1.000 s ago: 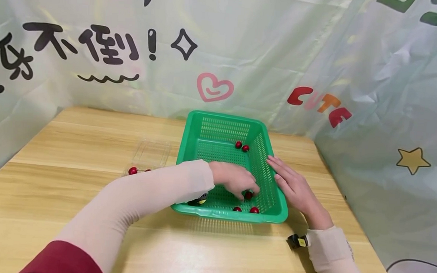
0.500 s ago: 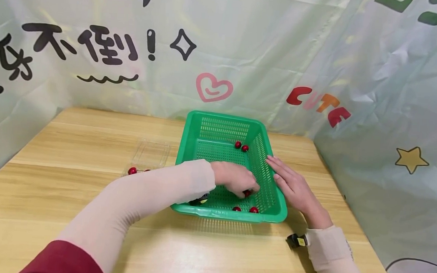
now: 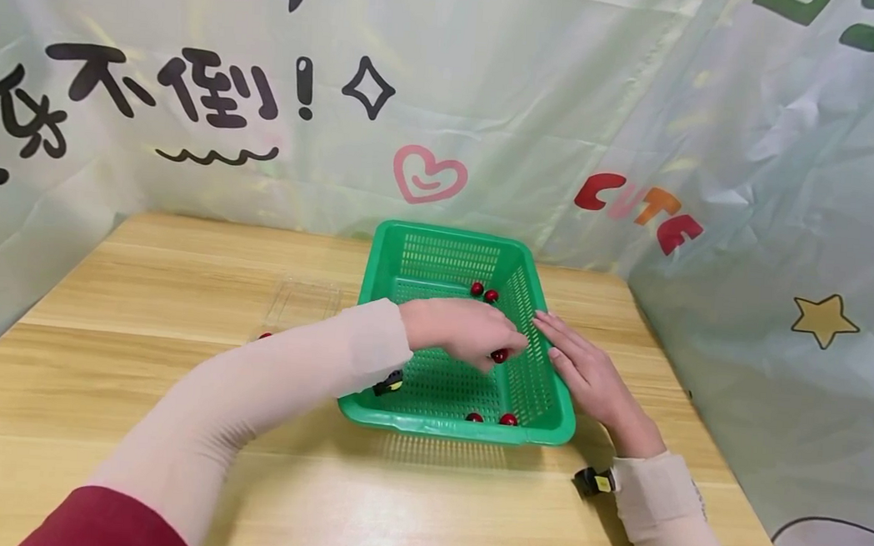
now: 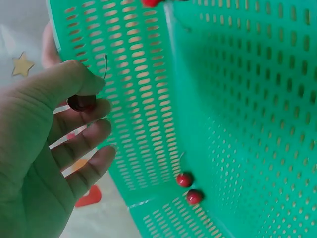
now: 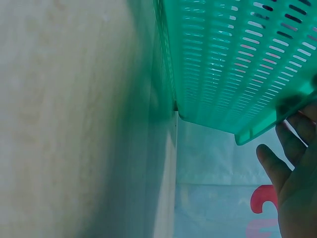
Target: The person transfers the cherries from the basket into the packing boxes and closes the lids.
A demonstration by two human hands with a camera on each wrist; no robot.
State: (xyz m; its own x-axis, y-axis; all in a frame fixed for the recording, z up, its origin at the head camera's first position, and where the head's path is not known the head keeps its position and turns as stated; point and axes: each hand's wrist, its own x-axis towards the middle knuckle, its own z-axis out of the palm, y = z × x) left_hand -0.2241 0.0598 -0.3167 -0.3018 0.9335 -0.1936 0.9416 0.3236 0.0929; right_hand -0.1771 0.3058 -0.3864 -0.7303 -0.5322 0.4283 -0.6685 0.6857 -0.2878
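Observation:
My left hand [image 3: 463, 331] reaches over the green plastic basket [image 3: 442, 429] and pinches a dark red cherry [image 3: 499, 356] between thumb and forefinger. In the left wrist view, the cherry [image 4: 81, 102] shows with its thin stem pointing up, while the other fingers are spread loosely. Two cherries [image 3: 484, 293] lie in the basket's back right corner. Near the front wall sit two more, one left cherry [image 3: 475, 418] and one right cherry [image 3: 508, 420]. My right hand [image 3: 592, 378] rests against the basket's right rim, its fingers fairly straight.
Left of the basket a clear plastic box [image 3: 303, 302] stands on the wooden table [image 3: 143, 288]; my left sleeve partly covers it and a cherry [image 3: 265, 335] there. A printed cloth [image 3: 539, 79] hangs behind and to the right. Each wrist carries a small black camera [image 3: 593, 482].
My left hand has pinched a cherry from the basket floor and lifted it up and slightly back. The left sleeve now covers more of the clear box. My right hand stays put.

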